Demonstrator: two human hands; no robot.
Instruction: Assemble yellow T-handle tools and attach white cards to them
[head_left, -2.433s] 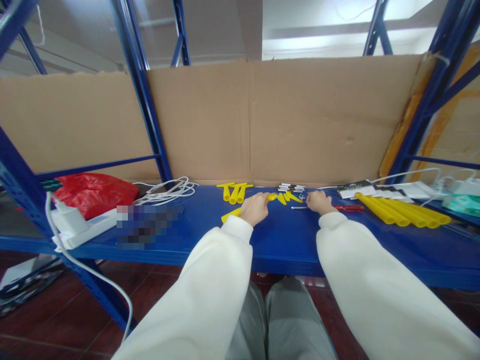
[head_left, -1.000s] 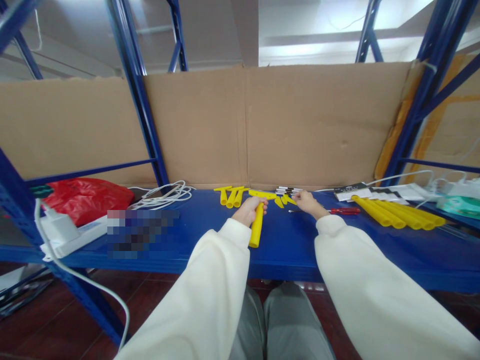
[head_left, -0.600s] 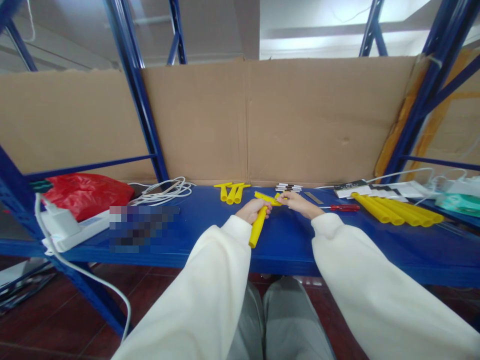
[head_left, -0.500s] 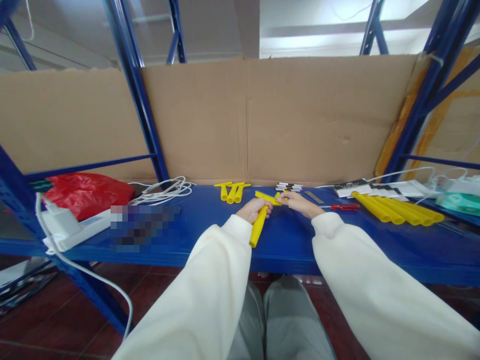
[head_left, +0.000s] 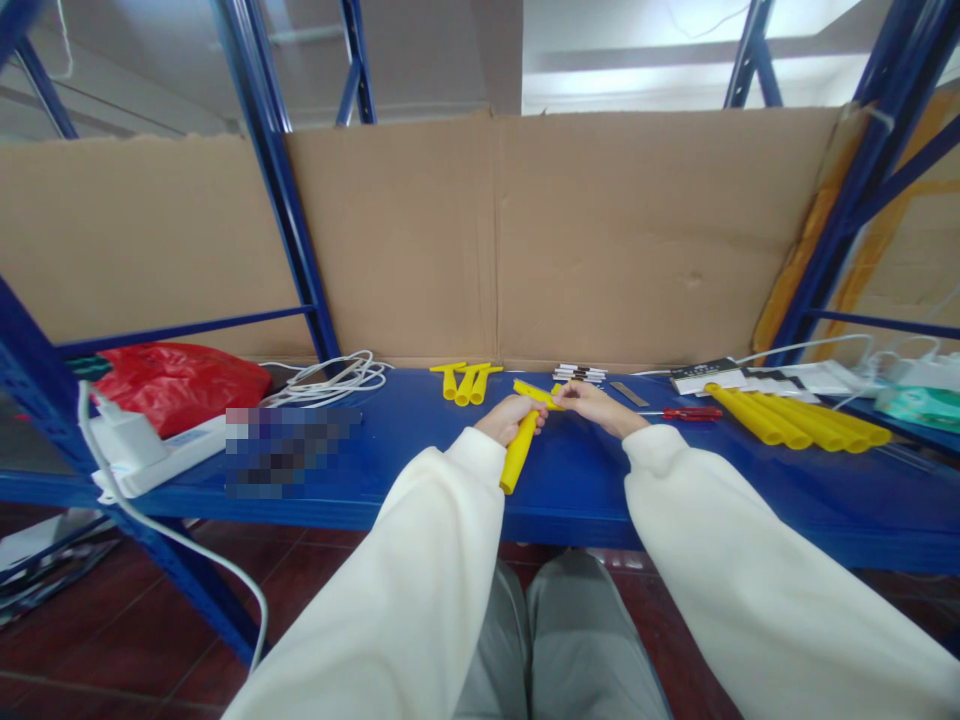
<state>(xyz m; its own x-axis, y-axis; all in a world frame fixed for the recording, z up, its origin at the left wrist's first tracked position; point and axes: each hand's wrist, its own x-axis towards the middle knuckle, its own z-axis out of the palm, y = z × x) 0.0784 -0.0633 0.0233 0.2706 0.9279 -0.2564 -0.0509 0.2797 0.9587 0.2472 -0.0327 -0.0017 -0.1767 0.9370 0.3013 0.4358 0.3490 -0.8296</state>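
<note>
My left hand (head_left: 512, 418) is wrapped around a yellow T-shaped scraper (head_left: 517, 462), just below its head. The round, hollow handle slants down toward the front edge of the shelf. My right hand (head_left: 589, 402) is closed in a pinch at the right end of the scraper's head (head_left: 534, 394). A small bit of yellow shows by those fingertips, but what they pinch is mostly hidden. Beyond my left hand lie several similar yellow scrapers (head_left: 472, 385). Behind my right hand are black-and-white strips (head_left: 579, 373), and a thin flat metal piece (head_left: 628, 393) lies beside it.
A red-handled screwdriver (head_left: 690, 413) and a row of yellow tubular handles (head_left: 795, 420) lie to the right on the blue shelf (head_left: 592, 490). At left are a coiled white cable (head_left: 337, 378), a red bag (head_left: 184, 385) and a power strip (head_left: 187, 445). Cardboard (head_left: 600, 240) stands behind.
My right fingers have shifted slightly at the end of the scraper's head and cover more of the small yellow bit there. My left hand keeps its hold on the scraper.
</note>
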